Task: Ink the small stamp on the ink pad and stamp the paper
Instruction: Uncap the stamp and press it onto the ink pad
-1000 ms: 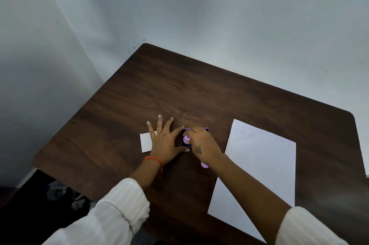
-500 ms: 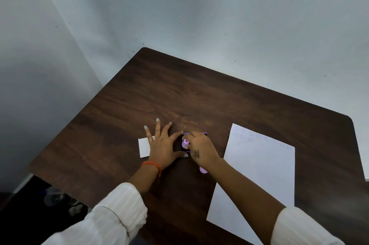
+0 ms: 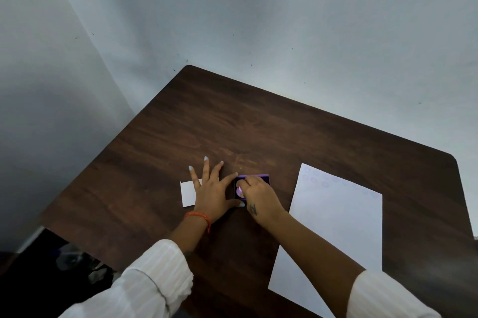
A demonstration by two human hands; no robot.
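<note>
A small purple ink pad (image 3: pixel 256 176) lies on the dark wooden table (image 3: pixel 232 123), near the middle. My right hand (image 3: pixel 258 198) pinches the small lilac stamp (image 3: pixel 239 191) and holds it down on the pad, covering most of both. My left hand (image 3: pixel 210 193) lies flat just left of the pad with its fingers spread, its index finger and thumb against the pad's left side. To the right lies the white paper (image 3: pixel 333 227), with rows of faint round lilac prints along its top edge.
A small white card (image 3: pixel 187 193) lies partly under my left hand. The table sits in a corner between two pale walls. Its left edge drops to a dark floor with clutter (image 3: pixel 75 263). White sleeves cover both forearms.
Both hands stay at the ink pad, the stamp still pressed on it. The view has tilted slightly. A lilac piece seen by my right wrist earlier is out of sight now.
</note>
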